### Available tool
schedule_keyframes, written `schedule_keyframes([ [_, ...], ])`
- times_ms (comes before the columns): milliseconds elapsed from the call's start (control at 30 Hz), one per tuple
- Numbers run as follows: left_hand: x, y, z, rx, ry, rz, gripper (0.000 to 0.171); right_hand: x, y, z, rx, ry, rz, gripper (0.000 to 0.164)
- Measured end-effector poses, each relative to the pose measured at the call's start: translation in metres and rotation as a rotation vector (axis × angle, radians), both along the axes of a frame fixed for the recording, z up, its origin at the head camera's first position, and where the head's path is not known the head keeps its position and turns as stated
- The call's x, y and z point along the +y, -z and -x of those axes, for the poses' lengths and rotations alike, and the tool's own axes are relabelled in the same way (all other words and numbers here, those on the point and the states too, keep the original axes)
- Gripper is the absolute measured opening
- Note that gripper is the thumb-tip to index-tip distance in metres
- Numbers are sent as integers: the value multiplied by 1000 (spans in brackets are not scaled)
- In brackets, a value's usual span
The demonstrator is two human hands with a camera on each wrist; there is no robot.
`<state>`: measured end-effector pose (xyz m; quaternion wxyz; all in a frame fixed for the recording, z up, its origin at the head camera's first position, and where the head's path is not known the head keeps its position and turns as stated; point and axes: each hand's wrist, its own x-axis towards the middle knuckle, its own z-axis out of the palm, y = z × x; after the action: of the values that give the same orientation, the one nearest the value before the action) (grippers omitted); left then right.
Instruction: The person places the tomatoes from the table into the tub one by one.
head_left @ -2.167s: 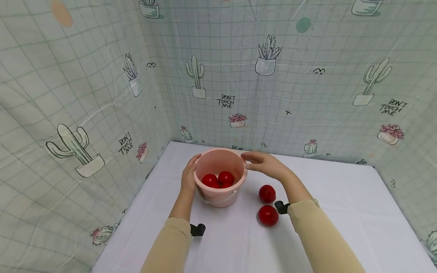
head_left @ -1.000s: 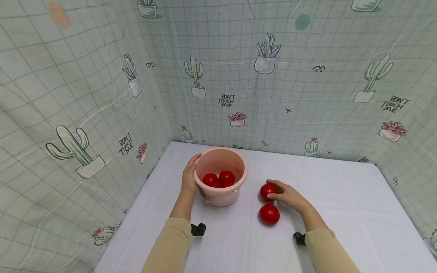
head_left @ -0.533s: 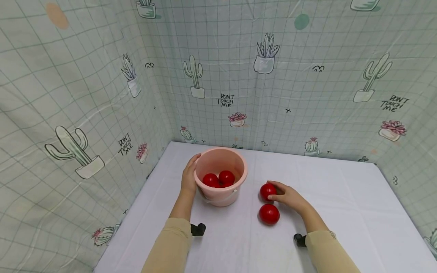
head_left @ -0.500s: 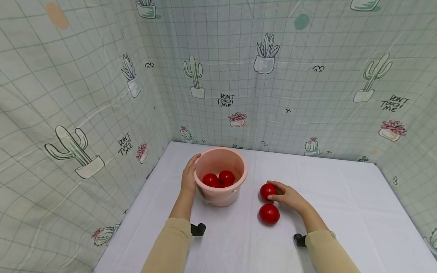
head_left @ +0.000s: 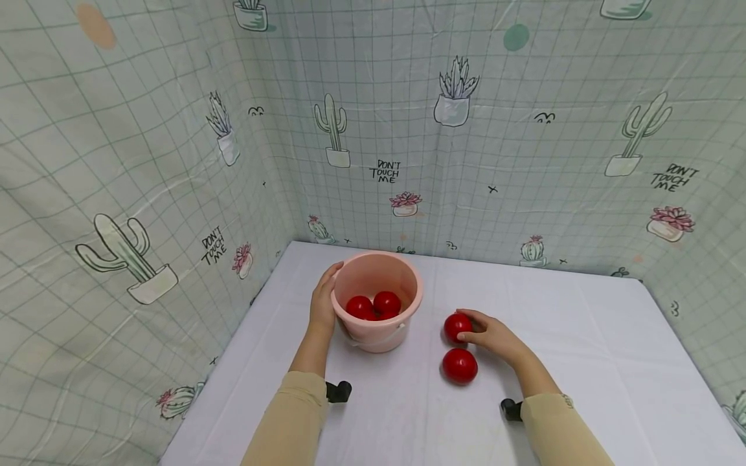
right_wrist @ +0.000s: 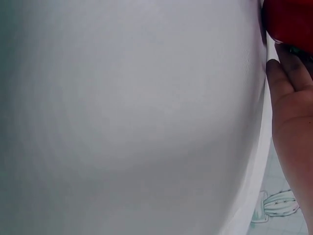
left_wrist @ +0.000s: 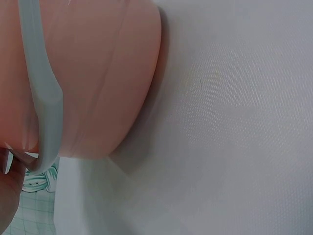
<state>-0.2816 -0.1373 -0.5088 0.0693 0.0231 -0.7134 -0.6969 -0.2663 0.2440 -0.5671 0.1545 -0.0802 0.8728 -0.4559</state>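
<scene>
A pink bucket (head_left: 375,333) with a pale handle (left_wrist: 46,93) stands on the white table, and several red tomatoes (head_left: 359,307) lie inside it. My left hand (head_left: 322,304) rests along the bucket's left side, fingers reaching up to the rim; the left wrist view catches only part of that hand beside the handle. To the right of the bucket, my right hand (head_left: 492,336) holds a red tomato (head_left: 456,328) between thumb and fingers. A bit of green shows under this tomato in the right wrist view. Another tomato (head_left: 460,366) lies just in front of it.
The table (head_left: 583,362) has a white cover (right_wrist: 137,98). Hanging cloth (head_left: 373,116) with a grid and cactus prints stands behind it and along the sides. A black wrist mount (head_left: 338,391) sticks out from each sleeve.
My right hand has come down from the bucket's right rim to the farther loose tomato and grips it. In the last half second both hands stay put. The bucket remains in place.
</scene>
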Motion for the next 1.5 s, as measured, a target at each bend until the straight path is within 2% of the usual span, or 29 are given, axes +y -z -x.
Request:
schedule_keyframes([
  [300, 0, 2, 1, 1, 7, -13, 41, 4, -11, 0, -27, 32, 15, 71],
  [567, -1, -2, -1, -9, 19, -11, 46, 1, -37, 5, 7, -3, 38, 71],
  [667, 0, 2, 1, 1, 6, -7, 48, 0, -46, 9, 21, -11, 42, 72],
  [1000, -3, 1, 0, -5, 14, -24, 45, -4, -83, 21, 73, -51, 43, 72],
  [1500, -4, 2, 1, 10, 14, 1, 43, -12, -126, 35, 79, -52, 69, 74],
])
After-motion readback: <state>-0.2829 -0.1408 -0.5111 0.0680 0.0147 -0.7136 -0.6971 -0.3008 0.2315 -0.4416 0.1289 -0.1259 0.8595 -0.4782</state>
